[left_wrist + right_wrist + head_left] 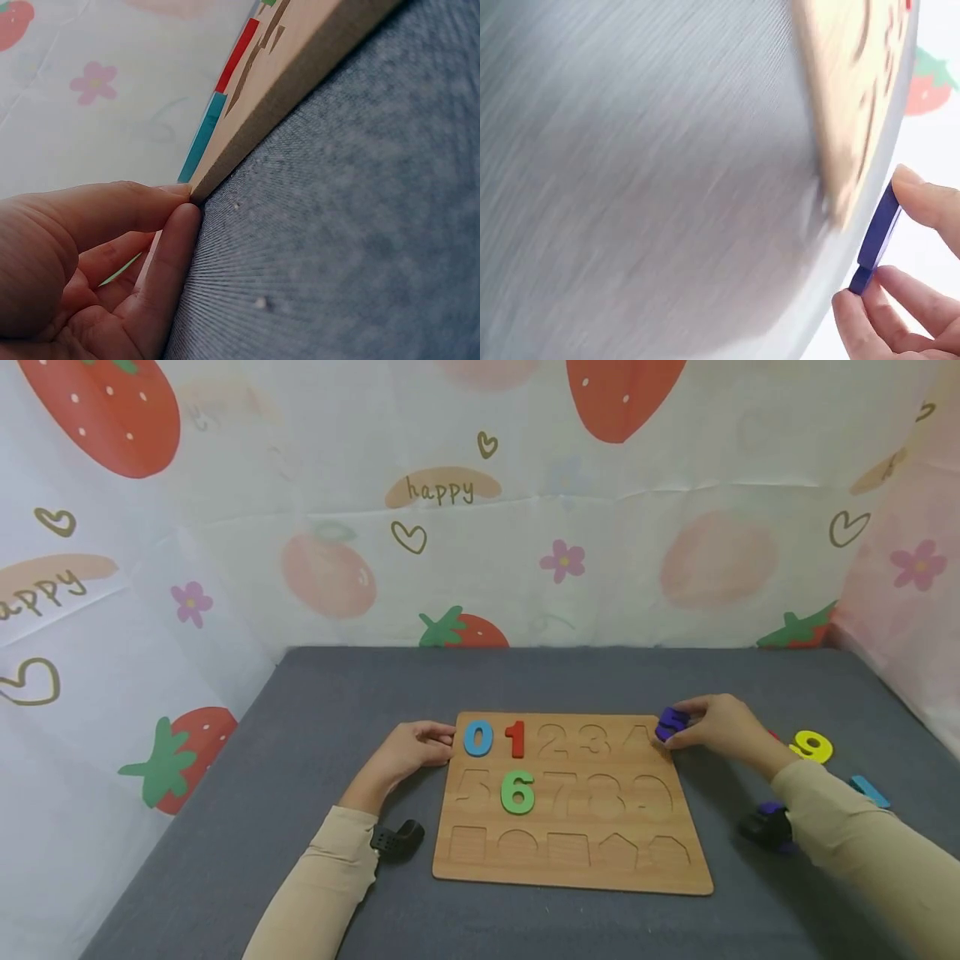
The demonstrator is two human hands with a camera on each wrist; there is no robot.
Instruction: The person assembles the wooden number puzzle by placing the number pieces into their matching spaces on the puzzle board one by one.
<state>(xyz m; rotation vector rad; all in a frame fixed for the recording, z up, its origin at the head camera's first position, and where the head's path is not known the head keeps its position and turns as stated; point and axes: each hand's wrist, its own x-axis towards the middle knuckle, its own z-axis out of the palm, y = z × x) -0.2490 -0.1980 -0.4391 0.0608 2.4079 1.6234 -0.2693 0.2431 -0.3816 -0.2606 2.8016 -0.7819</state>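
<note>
A wooden number puzzle board [570,827] lies on the table with a blue 0 [477,738], a red 1 [515,740] and a green 6 [517,792] on it. At its far left corner my left hand [408,752] pinches the board's edge; thumb and finger meet at the corner in the left wrist view. My right hand [716,727] holds a purple number piece [671,723] between thumb and fingers, above the far right corner. Seen from the right wrist, the purple piece [879,232] is edge-on beside the board [847,135].
Right of the board lie a yellow 9 [812,747], a blue piece [870,791] and a red piece partly hidden by the right wrist. Another purple piece shows under the right wrist's black camera [767,828]. A printed curtain [480,568] hangs behind the grey table [360,693].
</note>
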